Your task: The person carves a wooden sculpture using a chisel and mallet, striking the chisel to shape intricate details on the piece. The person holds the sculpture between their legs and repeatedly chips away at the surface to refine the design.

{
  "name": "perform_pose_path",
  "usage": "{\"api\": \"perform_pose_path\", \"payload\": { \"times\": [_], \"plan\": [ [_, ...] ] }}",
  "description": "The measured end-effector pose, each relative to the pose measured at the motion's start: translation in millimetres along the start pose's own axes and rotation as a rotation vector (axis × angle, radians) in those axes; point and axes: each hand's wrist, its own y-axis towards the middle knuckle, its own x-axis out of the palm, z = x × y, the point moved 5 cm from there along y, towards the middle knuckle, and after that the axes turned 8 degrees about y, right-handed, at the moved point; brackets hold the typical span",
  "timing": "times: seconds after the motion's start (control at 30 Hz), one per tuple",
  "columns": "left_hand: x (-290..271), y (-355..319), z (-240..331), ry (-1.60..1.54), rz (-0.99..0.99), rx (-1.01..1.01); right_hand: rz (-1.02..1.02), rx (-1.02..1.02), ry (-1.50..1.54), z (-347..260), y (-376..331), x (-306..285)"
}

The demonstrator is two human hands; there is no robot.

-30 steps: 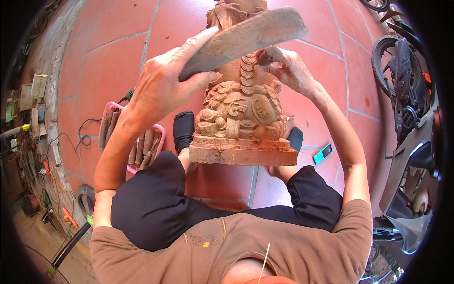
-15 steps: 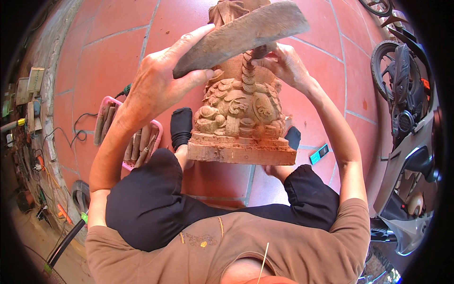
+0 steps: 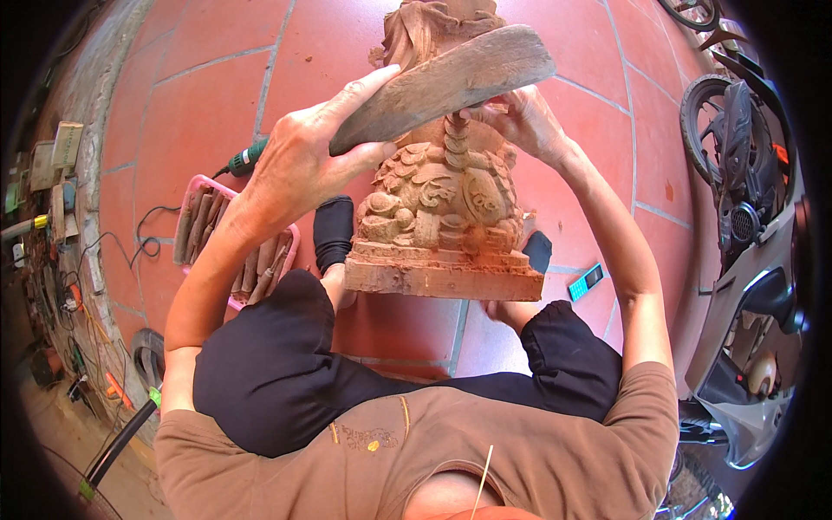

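Brown short-sleeved shirt (image 3: 451, 459) here, loose at the shoulders, with a small gold emblem on the chest and a thin gold line running beside it. Both forearms bare below the sleeves, left hand (image 3: 299, 169) and right hand (image 3: 529, 121) bare too, no rings or watch showing. Black trousers (image 3: 286, 373), baggy, gathered at the cuffs. Black socks (image 3: 334, 230) on both feet.

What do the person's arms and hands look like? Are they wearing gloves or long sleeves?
No gloves: both the left hand and the right hand are bare, with no rings, watch or bracelets that I can see. The forearms are bare too. The person wears a brown T-shirt, so the short sleeves end near the elbows. The shirt has a small gold-coloured mark on the chest.
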Motion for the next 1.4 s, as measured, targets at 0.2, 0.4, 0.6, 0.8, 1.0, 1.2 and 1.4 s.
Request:
{"api": "perform_pose_path", "payload": {
  "times": [0.2, 0.4, 0.6, 0.8, 1.0, 1.2, 1.4],
  "plan": [
    [-2, 2, 8, -0.059, 0.052, 0.069, -0.018, 0.006, -0.011, -5, -2, -1],
    [-6, 7, 2, 0.098, 0.0, 0.051, -0.018, -0.006, -0.069, -13, -7, -6],
    [-12, 6, -7, -0.005, 0.07, -0.004, 0.058, -0.002, 0.02, -8, -3, -5],
    [-10, 3, -7, -0.001, 0.063, 0.002, 0.05, -0.023, -0.086, -4, 6, 4],
    [-10, 0, -5, -0.179, -0.034, -0.166, 0.056, 0.057, -0.092, -17, 14, 7],
    [-10, 2, -3, -0.217, 0.082, -0.075, 0.082, -0.033, -0.128, -21, 14, 12],
    [3, 0, -8, -0.103, -0.004, -0.081, 0.056, -0.018, -0.169, -13, 14, 14]
  ]
}}
